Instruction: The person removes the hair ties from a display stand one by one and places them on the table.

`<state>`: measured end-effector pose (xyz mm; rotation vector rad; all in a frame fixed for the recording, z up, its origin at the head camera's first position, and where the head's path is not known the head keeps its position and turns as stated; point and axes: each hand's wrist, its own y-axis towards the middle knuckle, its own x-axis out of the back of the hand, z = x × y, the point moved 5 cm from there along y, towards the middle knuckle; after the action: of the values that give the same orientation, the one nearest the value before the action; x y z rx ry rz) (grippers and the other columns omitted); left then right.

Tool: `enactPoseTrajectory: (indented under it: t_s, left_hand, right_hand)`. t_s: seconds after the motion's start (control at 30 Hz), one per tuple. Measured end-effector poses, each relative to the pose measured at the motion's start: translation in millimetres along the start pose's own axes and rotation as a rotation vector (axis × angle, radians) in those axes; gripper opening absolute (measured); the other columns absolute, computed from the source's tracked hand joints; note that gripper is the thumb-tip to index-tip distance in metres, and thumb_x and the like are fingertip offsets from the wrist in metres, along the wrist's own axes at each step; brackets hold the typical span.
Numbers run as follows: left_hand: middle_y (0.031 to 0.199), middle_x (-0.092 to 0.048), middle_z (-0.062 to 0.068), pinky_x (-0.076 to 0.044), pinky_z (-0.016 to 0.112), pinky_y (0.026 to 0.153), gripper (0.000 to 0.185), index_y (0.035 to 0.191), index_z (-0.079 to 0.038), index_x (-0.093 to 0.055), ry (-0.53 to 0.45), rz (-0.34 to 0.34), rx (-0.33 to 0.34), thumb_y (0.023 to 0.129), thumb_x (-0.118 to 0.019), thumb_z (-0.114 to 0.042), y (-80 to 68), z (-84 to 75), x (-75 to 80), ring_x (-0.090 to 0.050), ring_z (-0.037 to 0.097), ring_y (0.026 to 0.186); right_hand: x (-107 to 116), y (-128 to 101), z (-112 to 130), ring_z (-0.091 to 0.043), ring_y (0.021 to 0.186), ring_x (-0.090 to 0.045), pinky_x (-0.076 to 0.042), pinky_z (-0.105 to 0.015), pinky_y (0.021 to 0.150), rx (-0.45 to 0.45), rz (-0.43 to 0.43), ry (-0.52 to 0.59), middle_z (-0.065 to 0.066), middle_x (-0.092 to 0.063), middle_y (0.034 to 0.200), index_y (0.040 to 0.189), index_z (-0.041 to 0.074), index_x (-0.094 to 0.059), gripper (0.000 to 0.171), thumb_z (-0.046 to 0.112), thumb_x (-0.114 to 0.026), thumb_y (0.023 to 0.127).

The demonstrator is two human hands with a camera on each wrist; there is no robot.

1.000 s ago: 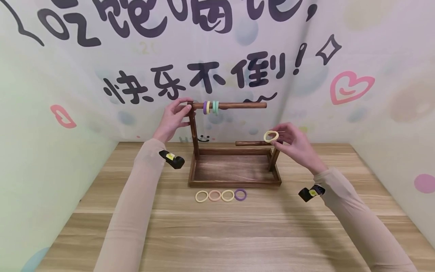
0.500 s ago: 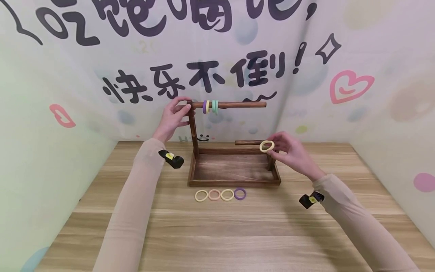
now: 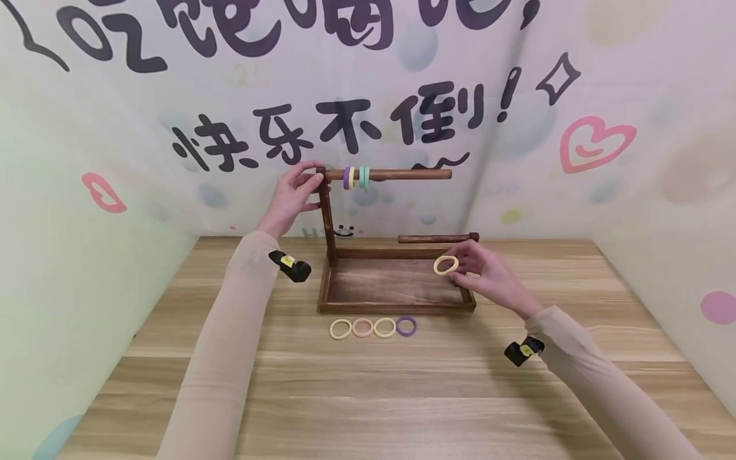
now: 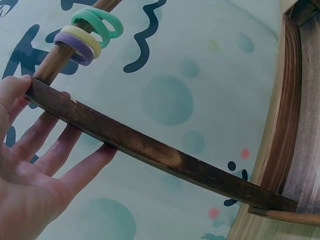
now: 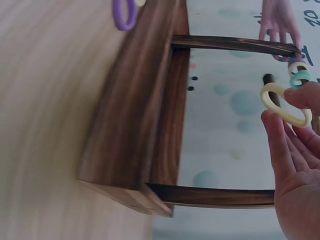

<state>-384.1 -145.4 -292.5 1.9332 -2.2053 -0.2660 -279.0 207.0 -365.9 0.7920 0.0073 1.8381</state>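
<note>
A dark wooden rack (image 3: 397,308) stands on the table, with a tall left post, a high rod (image 3: 402,174) and a short low rod (image 3: 437,239). Purple, yellow and green rings (image 3: 356,178) hang on the high rod near the post. My left hand (image 3: 313,185) holds the top of the post, thumb on its end and fingers behind it (image 4: 55,150). My right hand (image 3: 455,267) pinches a pale yellow ring (image 3: 445,265) just below the low rod, over the tray's right end. The right wrist view shows that ring (image 5: 285,102) between thumb and fingers.
Several loose rings (image 3: 374,328), yellow, pink, yellow and purple, lie in a row on the wooden table (image 3: 368,396) just before the rack. Printed backdrop walls (image 3: 632,160) close in the table at the back and on both sides.
My right hand has carried the yellow ring down and slightly left, from above the low rod's end to below it. The left hand has stayed on the post.
</note>
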Motion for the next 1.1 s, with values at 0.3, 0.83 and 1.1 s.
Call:
enactPoseTrajectory:
  t_s: [0.3,0.83,1.1]
  left_hand:
    - [0.114,-0.061,0.013,-0.051,0.053,0.085,0.032,0.13,-0.008,-0.054,0.019,0.016,0.002,0.1,-0.055,-0.016,0.8,-0.4,-0.3,-0.06,0.023,0.104]
    - [0.112,-0.063,0.013,-0.052,0.052,0.084,0.025,0.124,-0.014,-0.059,0.023,0.016,0.01,0.099,-0.056,-0.017,2.6,1.8,1.8,-0.064,0.023,0.1]
    - [0.109,-0.063,0.011,-0.052,0.053,0.084,0.027,0.127,-0.012,-0.057,0.025,0.034,0.007,0.101,-0.054,-0.018,1.0,0.0,-0.3,-0.063,0.025,0.102]
  right_hand:
    - [-19,-11,-20,-0.034,0.095,-0.066,-0.056,-0.03,0.077,-0.055,0.063,0.029,-0.025,-0.061,0.108,0.112,-0.004,-0.055,0.034,-0.007,-0.072,0.083]
    - [-50,-31,-34,-0.04,0.108,-0.06,-0.053,-0.031,0.086,-0.114,0.265,0.188,-0.024,-0.06,0.113,0.113,-0.007,-0.054,0.033,-0.007,-0.069,0.084]
    - [-59,-39,-40,-0.036,0.102,-0.063,-0.054,-0.031,0.083,-0.079,0.308,0.152,-0.022,-0.06,0.112,0.114,-0.008,-0.055,0.034,-0.006,-0.069,0.084]
